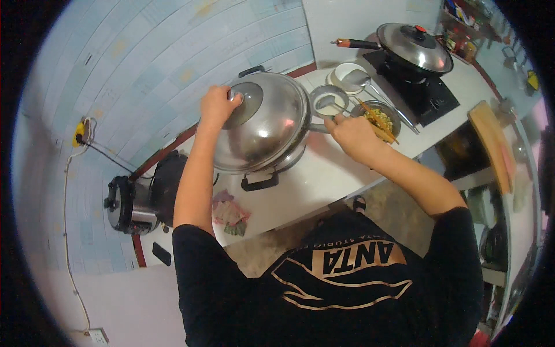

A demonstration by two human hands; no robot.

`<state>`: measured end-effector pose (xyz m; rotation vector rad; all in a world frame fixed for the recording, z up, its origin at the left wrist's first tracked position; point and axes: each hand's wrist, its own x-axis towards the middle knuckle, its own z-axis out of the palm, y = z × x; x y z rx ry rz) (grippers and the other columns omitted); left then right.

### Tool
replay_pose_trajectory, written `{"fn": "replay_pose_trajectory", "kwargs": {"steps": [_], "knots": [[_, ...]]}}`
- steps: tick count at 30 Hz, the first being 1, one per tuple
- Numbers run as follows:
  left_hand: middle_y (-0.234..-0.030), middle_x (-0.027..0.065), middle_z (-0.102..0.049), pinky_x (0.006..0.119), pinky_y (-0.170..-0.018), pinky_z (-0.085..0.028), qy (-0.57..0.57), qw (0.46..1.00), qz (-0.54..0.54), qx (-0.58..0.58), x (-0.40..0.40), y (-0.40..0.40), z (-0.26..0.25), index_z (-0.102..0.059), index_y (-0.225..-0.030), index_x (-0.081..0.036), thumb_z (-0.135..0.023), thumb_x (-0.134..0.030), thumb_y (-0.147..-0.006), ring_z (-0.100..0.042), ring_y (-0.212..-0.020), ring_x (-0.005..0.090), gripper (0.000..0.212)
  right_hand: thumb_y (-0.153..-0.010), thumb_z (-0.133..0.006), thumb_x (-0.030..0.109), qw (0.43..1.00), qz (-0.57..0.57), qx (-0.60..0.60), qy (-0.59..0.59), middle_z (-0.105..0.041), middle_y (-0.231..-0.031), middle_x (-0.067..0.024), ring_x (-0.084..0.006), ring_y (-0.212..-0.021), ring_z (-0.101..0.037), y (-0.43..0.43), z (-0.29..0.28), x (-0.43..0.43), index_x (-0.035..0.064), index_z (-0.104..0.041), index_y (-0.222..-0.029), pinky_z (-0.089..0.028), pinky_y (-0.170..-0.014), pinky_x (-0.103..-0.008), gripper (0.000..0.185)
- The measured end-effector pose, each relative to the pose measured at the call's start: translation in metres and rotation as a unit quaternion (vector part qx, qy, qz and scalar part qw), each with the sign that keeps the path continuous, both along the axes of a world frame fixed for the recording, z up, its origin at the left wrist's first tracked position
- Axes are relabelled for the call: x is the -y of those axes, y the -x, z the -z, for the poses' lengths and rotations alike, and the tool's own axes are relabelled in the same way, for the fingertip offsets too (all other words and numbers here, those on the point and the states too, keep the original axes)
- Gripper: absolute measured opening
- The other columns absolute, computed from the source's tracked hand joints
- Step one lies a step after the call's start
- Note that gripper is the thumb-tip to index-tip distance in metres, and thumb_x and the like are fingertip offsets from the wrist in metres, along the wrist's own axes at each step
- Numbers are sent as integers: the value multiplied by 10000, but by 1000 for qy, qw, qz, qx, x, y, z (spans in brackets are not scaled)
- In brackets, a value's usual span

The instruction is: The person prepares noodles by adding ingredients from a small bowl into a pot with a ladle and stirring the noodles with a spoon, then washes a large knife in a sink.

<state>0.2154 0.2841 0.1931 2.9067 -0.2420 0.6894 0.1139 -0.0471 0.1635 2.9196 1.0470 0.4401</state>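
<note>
A large domed metal lid [277, 115] covers a wide pan on the white counter. My left hand [217, 106] grips the knob on the lid's dark round centre plate [249, 104]. A short grey handle [318, 127] juts out at the right side of the lid, and my right hand [353, 134] is closed on its outer end. What this handle joins is hidden under the lid's rim. Two black loop handles of the pan show, one at the back and a near handle [260, 181]. The pan's contents cannot be seen.
Right of the lid stand a bowl of white liquid [330, 106] with a spoon, a white bowl [347, 73] with a ladle, and a metal bowl of chopped food [381, 121] with chopsticks across. A lidded wok [414, 50] sits behind. Leftward are a crumpled cloth [230, 212] and an electric cooker [132, 208].
</note>
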Motion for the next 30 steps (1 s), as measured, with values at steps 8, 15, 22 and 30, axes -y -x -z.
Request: {"fn": "replay_pose_trajectory", "kwargs": {"steps": [8,15,22,30], "knots": [[-950,188,-600,404,-741,-442,104,985,46,-130,-4,-32,36,-609,-1061,-19,-666,-401,-740,-564,-883,327,501,-726,-593,287,986,12,49,-161,-574,-668,-82,-231,-582,-592,-5,34,13,150,-603,-651,-442,-416,-368,157],[-885,171,-572,394,-738,-438,28,998,-2,-55,8,-29,36,-590,-1049,17,-642,-369,-792,-555,-839,309,466,-694,-571,102,987,-49,29,-149,-541,-706,-113,-243,-576,-587,2,31,26,0,-544,-757,-462,-469,-355,123],[-1080,216,-545,402,-865,-415,0,998,-39,-53,-7,-34,54,-500,-1172,45,-601,-396,-828,-520,-997,348,569,-724,-580,176,955,-30,79,-285,-480,-781,-99,-229,-698,-568,35,16,80,23,-500,-833,-478,-514,-333,204],[-1224,191,-490,410,-949,-373,-38,986,4,163,115,-8,-34,-440,-1259,8,-572,-269,-871,-473,-1113,328,495,-708,-605,150,947,82,-16,-310,-487,-838,-99,-259,-721,-566,101,50,275,53,-513,-840,-486,-543,-370,187]]}}
